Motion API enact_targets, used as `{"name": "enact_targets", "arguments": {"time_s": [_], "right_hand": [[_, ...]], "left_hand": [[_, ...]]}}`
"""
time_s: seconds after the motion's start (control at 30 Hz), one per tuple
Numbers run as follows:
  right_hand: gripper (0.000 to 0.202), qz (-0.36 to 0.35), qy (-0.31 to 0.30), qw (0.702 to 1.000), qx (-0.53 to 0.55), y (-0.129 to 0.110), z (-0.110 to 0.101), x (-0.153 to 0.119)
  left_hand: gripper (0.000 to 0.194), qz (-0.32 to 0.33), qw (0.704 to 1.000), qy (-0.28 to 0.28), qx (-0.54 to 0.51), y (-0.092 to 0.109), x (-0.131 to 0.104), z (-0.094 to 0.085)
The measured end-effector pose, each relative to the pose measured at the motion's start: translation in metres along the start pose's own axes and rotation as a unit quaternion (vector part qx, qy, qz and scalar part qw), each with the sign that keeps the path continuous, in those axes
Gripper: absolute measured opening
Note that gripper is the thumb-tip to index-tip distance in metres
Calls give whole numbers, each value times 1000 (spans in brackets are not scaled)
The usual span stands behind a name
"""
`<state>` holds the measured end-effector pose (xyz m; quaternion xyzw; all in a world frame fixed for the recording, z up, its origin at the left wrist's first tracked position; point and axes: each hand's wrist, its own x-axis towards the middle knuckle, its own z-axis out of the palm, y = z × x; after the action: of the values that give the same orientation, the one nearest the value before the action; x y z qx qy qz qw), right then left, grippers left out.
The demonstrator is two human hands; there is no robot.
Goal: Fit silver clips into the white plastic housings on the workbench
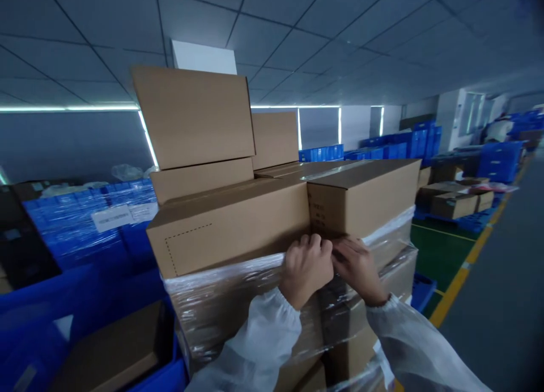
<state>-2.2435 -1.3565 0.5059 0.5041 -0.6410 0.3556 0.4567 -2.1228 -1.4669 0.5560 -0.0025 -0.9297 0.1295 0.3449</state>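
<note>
Clear stretch wrap (221,307) runs around a stack of cardboard boxes, its upper edge bunched into a band. My left hand (308,264) is closed on that upper edge, at the gap between two boxes. Beside it, my right hand (357,267) has its fingers bent over the same edge, almost touching the left. Above the wrap sit a long cardboard box (238,228) with a dashed outline on its face and a taped cardboard box (378,194) to its right. Loose white sleeves cover both my forearms.
Higher cardboard boxes (195,117) rise on the stack's far side. Blue crates (123,239) under plastic film stand at the left, and a blue bin (161,375) holds a box below. Open cartons (454,202) lie at the right, near a yellow floor line (476,256).
</note>
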Motion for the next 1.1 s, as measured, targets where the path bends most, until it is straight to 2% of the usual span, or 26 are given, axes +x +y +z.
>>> {"name": "enact_targets", "arguments": {"time_s": [0.1, 0.23, 0.4, 0.57, 0.7, 0.9, 1.1], "right_hand": [[22, 10, -3, 1000, 10, 0, 2, -1], [28, 42, -45, 998, -6, -7, 5, 3], [9, 100, -152, 983, -36, -15, -6, 18], [16, 194, -246, 946, -83, -24, -14, 35], [23, 249, -295, 915, -116, -33, -14, 46], [28, 275, -331, 891, -146, -34, -16, 54], [30, 283, -339, 882, -166, -40, -17, 55]], "left_hand": [[11, -25, 1000, -4, -1, 8, -2, -6], [20, -108, 994, -20, -12, 22, -2, -11], [27, -193, 979, -60, 7, 37, -6, -17], [30, -211, 973, -97, 9, 48, -17, -24], [31, -210, 970, -120, -10, 50, -20, -33], [39, -236, 961, -131, -60, 58, -33, -44], [37, -260, 948, -149, -104, 67, -64, -55]]}}
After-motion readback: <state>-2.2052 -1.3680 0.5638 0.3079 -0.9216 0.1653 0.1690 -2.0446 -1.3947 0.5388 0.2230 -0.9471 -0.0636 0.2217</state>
